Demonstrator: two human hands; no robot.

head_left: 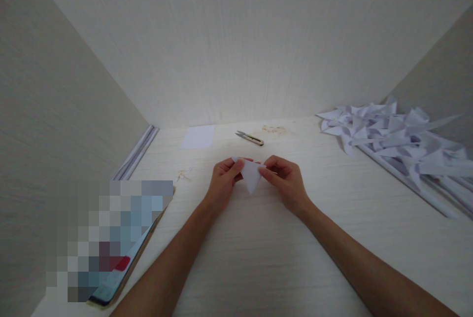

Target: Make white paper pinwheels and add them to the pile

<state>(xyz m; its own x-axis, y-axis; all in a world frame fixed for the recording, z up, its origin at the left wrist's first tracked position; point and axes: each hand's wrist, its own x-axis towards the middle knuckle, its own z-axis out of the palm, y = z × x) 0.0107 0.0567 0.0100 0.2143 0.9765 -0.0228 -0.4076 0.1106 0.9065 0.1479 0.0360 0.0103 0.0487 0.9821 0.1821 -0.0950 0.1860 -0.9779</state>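
I see the folded paper triangle (251,176) held just above the counter (258,248), pinched at its top corners: left hand (222,181) fingers clamped on one, right hand (286,180) on the other. Small snips (250,137) lie beyond; a folded-paper pile (399,139) sits right.

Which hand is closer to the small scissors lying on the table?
Right. The right hand sits just below the scissors, slightly to their right. The left hand is a little farther, below and to their left. Both hold the folded paper.
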